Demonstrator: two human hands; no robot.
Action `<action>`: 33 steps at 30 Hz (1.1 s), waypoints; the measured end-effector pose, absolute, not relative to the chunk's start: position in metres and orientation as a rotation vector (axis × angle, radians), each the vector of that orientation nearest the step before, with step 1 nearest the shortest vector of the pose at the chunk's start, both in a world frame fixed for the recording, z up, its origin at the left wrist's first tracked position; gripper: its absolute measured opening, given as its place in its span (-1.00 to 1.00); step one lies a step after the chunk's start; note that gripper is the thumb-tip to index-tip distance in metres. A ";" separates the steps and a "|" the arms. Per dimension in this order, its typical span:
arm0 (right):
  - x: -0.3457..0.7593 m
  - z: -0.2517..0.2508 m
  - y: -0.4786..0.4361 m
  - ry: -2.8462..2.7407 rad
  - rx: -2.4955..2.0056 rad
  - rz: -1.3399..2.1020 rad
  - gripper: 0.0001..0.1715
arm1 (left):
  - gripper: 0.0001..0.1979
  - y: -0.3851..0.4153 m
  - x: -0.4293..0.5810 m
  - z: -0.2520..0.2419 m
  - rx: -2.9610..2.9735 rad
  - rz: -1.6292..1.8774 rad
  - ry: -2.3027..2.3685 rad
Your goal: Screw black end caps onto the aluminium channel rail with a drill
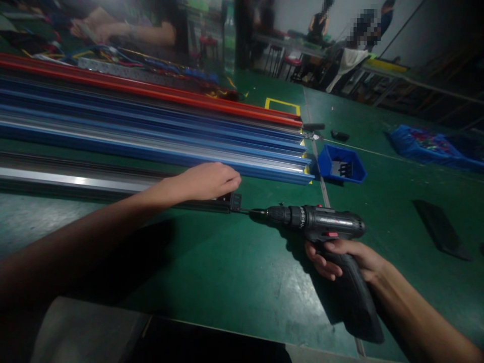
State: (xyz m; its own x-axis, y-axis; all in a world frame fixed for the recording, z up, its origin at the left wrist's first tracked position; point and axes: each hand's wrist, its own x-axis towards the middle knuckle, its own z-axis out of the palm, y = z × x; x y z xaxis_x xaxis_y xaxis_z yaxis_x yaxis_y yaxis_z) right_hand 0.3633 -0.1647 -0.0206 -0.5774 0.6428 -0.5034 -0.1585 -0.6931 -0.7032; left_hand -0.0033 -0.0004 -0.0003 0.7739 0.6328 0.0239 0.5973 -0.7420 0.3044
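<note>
A black cordless drill (333,222) is in the grip of my right hand (340,254), its handle slanting toward the table's near edge. The drill's long bit (245,211) points left and reaches the small black end piece (236,201) of a dark rail with a silver strip (75,179). Over that end of the rail lies my left hand (209,180), fingers curled down around it; the fingertips are partly hidden. Whether the bit sits in a screw cannot be made out.
Blue rails (151,142) and a red rail (151,92) lie behind. A blue bin (355,176) holds dark parts. Farther right are a blue tray (410,155) and a flat black piece (438,229). Across the table are a person's arms (147,35); other people stand farther back.
</note>
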 end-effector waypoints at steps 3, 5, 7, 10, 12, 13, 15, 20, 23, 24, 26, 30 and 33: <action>0.363 -0.021 -0.165 -0.840 -1.086 2.282 -0.61 | -0.60 0.000 -0.003 0.000 2.689 0.183 0.954; 0.364 -0.022 -0.165 -0.843 -1.090 2.280 -0.59 | -0.60 0.000 -0.003 0.000 2.692 0.172 0.963; 0.365 -0.024 -0.165 -0.847 -1.099 2.268 -0.58 | -0.59 0.000 -0.003 0.000 2.698 0.167 0.964; 0.365 -0.024 -0.166 -0.853 -1.117 2.253 -0.57 | -0.59 -0.001 -0.003 0.000 2.692 0.171 0.963; 0.365 -0.023 -0.166 -0.860 -1.128 2.254 -0.57 | -0.60 -0.001 -0.002 0.001 2.675 0.167 0.971; 0.365 -0.022 -0.166 -0.863 -1.135 2.254 -0.57 | -0.61 -0.001 -0.002 0.001 2.668 0.163 0.975; 0.365 -0.022 -0.166 -0.867 -1.148 2.251 -0.58 | -0.61 -0.002 -0.002 0.002 2.664 0.155 0.977; 0.364 -0.021 -0.165 -0.875 -1.131 2.254 -0.57 | -0.61 -0.002 -0.002 0.002 2.679 0.159 0.974; 0.362 -0.019 -0.165 -0.891 -1.141 2.242 -0.58 | -0.60 -0.001 -0.002 0.002 2.686 0.156 0.967; 0.362 -0.018 -0.165 -0.892 -1.150 2.239 -0.59 | -0.59 -0.001 -0.002 0.001 2.687 0.154 0.968; 0.361 -0.015 -0.166 -0.893 -1.166 2.237 -0.61 | -0.59 -0.001 -0.002 0.001 2.686 0.149 0.975; 0.359 -0.012 -0.167 -0.912 -1.171 2.225 -0.62 | -0.60 -0.001 -0.002 0.002 2.687 0.148 0.984; 0.357 -0.011 -0.166 -0.928 -1.181 2.219 -0.59 | -0.60 -0.001 -0.002 0.002 2.689 0.155 0.971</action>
State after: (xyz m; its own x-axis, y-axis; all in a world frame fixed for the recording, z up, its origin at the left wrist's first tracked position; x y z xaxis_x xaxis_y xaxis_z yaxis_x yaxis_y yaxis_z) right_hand 0.3573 -0.1665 -0.0112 -0.5270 0.6586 -0.5371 -0.0800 -0.6676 -0.7402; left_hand -0.0020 -0.0015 0.0021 0.7686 0.6397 0.0066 0.6099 -0.7358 0.2943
